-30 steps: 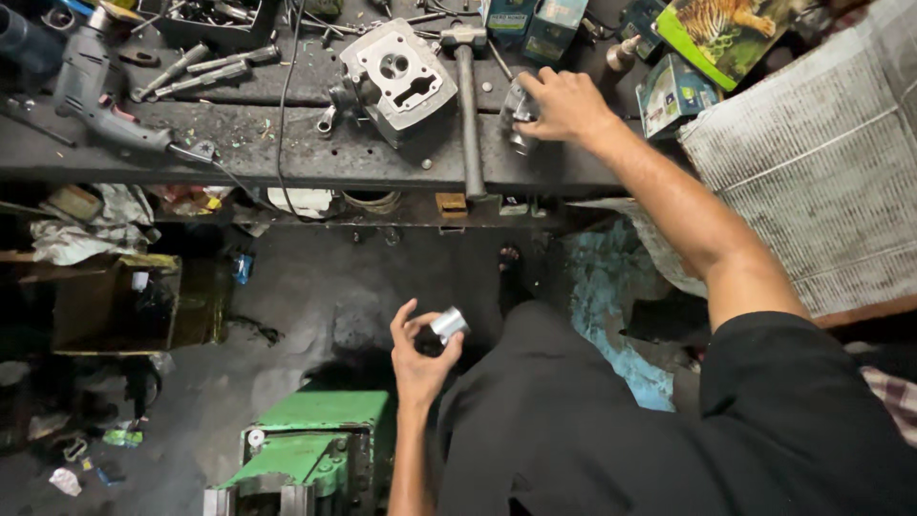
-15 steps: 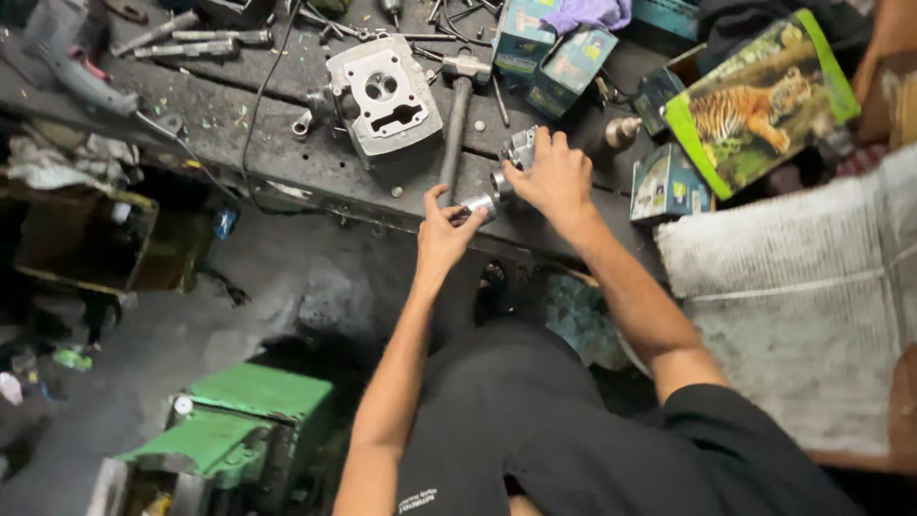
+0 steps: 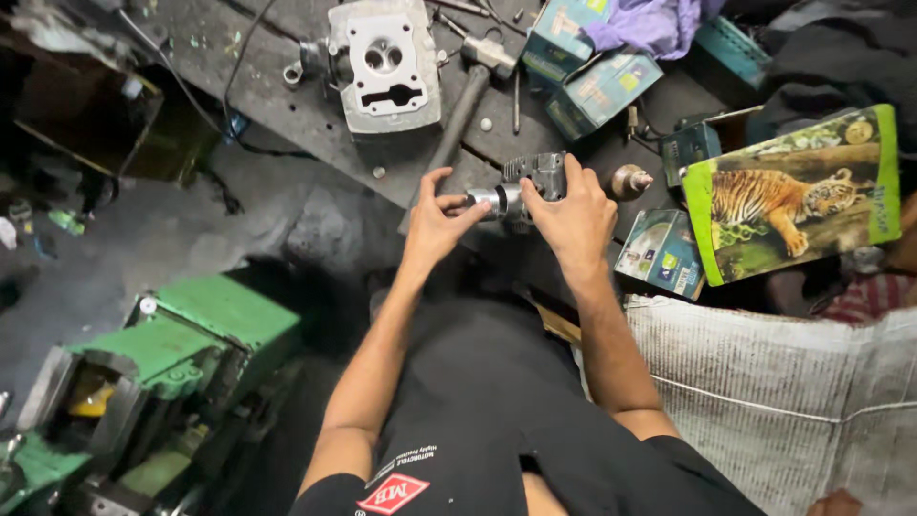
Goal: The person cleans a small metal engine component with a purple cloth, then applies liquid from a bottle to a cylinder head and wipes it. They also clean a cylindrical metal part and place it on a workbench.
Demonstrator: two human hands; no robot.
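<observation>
- Small silver cylinder (image 3: 489, 201) at centre frame, just above the worktop (image 3: 287, 96) edge, butted against a dark finned metal part (image 3: 537, 179).
- Left hand (image 3: 435, 222): grip pinching the cylinder between thumb and fingertips.
- Right hand (image 3: 573, 215): grip pressed around the finned part, fingers over its top.
- Just right of that hand, a small round brass-tipped piece (image 3: 630, 181) lying on the worktop.
- Hammer (image 3: 468, 91) slanting from upper centre down toward the hands.
- Pale grey engine head (image 3: 384, 62) at upper centre, beside the hammer.
- Teal boxes (image 3: 592, 72) at upper right; purple cloth (image 3: 650, 24) on top.
- Tiger-picture box (image 3: 798, 191) at right.
- Newspaper (image 3: 783, 392) at lower right.
- Green machine (image 3: 162, 363) at lower left, on the floor.
</observation>
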